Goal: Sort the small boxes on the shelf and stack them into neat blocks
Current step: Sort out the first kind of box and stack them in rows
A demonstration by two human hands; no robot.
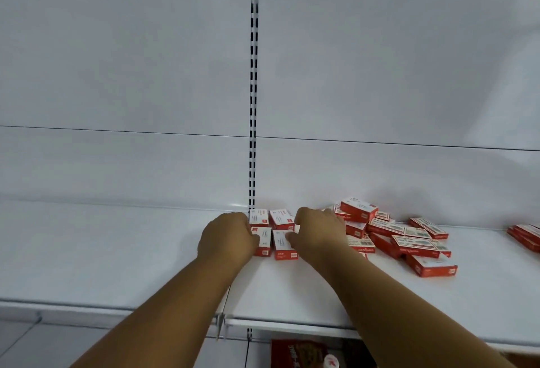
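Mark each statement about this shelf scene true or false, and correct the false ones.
1. Both hands are at the tidy block of boxes. True: the left hand and right hand flank it.
2. The loose pile lies left of the block. False: it lies to the right.
3. The block sits near the slotted upright. True.
4. The boxes are blue and white. False: they are red and white.
5. The shelf left of the hands is full of boxes. False: no boxes show there.
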